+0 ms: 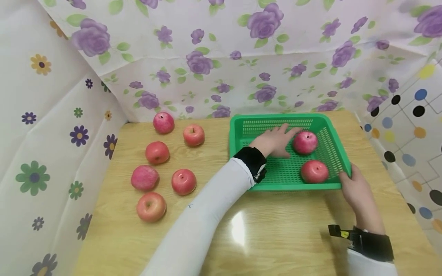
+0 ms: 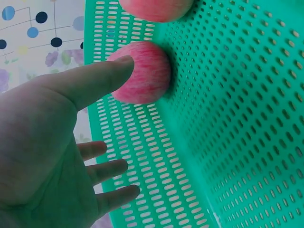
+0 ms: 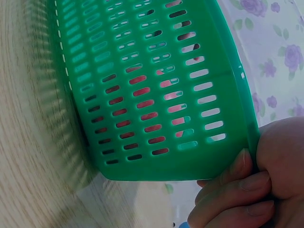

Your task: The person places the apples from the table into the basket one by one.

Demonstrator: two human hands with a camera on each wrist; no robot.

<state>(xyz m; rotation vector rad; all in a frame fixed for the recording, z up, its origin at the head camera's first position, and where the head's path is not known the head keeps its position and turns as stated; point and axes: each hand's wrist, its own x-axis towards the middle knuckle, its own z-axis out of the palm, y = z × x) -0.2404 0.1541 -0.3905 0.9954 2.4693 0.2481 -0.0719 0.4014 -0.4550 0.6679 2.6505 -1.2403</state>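
A green plastic basket (image 1: 279, 187) with slotted walls stands on the table. Inside, toward its right end, are a deep pink apple (image 1: 305, 142) at the back and a redder apple (image 1: 314, 171) in front of it. My left hand (image 1: 275, 141) reaches into the basket with its fingers spread, beside the back apple. In the left wrist view the thumb overlaps that apple (image 2: 147, 73); whether it touches is unclear. My right hand (image 1: 357, 191) grips the rim at the basket's front right corner, fingers curled under the edge in the right wrist view.
Several loose apples lie on the left part of the wooden table (image 1: 262, 230), among them a pink one (image 1: 145, 178) and a red one (image 1: 183, 181). A flowered sheet (image 1: 197, 84) hangs behind, with patterned sheets at both sides.
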